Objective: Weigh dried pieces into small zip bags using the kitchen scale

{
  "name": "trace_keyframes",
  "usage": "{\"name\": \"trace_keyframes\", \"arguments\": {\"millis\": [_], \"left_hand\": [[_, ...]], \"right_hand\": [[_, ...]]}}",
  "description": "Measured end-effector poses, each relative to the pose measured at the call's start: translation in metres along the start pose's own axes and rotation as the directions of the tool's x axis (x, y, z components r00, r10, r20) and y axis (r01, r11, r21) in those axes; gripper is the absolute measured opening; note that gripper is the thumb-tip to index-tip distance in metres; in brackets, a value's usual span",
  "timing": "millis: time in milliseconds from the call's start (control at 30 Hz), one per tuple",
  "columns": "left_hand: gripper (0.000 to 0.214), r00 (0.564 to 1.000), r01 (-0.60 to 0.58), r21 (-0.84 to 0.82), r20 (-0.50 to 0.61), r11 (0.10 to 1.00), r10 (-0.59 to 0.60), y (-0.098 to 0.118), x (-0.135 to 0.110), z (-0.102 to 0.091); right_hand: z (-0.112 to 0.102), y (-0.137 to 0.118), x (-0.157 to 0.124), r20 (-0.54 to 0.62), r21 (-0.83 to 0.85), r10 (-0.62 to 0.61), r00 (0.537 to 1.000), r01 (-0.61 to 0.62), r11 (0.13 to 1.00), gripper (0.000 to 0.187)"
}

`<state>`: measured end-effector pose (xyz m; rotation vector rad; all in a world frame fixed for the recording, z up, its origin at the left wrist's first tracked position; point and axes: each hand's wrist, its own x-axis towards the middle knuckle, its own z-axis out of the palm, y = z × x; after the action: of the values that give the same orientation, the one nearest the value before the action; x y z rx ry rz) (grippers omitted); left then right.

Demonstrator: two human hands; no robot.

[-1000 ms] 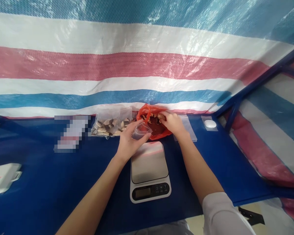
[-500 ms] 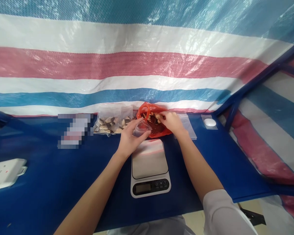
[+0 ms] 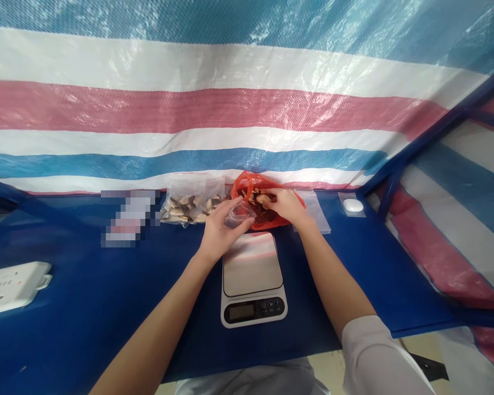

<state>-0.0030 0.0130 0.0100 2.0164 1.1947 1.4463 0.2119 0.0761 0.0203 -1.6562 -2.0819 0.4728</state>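
Note:
My left hand (image 3: pixel 222 227) grips a small clear plastic bag (image 3: pixel 239 214) by its mouth, which is held open between thumb and fingers. My right hand (image 3: pixel 283 206) is inside the mouth of a red plastic bag (image 3: pixel 267 180), its fingertips pinched together on brown, pale-edged dried slices (image 3: pixel 253 196). Exactly how many slices the fingers hold is hidden. Just in front of both hands lies a white kitchen scale (image 3: pixel 253 269) with a metal top and a dark display; nothing rests on its plate.
Left of the red bag lie clear bags (image 3: pixel 183 208) filled with similar slices. Flat clear bags (image 3: pixel 316 211) lie under my right wrist. Farther right is a white oval object (image 3: pixel 353 205). A power strip (image 3: pixel 16 285) sits at the left on the blue table (image 3: pixel 107 307). Striped sheeting (image 3: pixel 247 109) rises behind.
My right hand has moved slightly left and its fingertips now pinch at slices in the red bag. The left hand keeps hold of the clear bag. The view has shifted slightly.

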Motion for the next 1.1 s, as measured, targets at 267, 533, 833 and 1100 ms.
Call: {"name": "trace_keyframes", "arguments": {"millis": [267,533,833,1100], "left_hand": [[0.046,1.0,-0.01,-0.005,0.004,1.0,0.01,0.002,-0.001,-0.001],[0.046,1.0,0.002,-0.002,0.006,1.0,-0.002,0.002,0.0,-0.001],[0.045,1.0,0.013,-0.001,0.01,1.0,-0.013,-0.001,-0.001,0.0],[0.045,1.0,0.026,-0.009,0.016,1.0,-0.026,-0.001,-0.002,-0.002]], "right_hand": [[-0.001,-0.005,-0.002,0.005,-0.106,0.055,0.998,-0.054,0.993,0.038],[-0.003,-0.006,-0.001,-0.016,0.041,-0.012,1.0,0.013,0.999,0.032],[0.006,0.004,0.002,-0.021,0.194,-0.085,0.996,0.087,0.977,0.033],[0.002,0.002,-0.002,0.019,0.258,-0.169,0.986,0.158,0.953,0.031]]}}
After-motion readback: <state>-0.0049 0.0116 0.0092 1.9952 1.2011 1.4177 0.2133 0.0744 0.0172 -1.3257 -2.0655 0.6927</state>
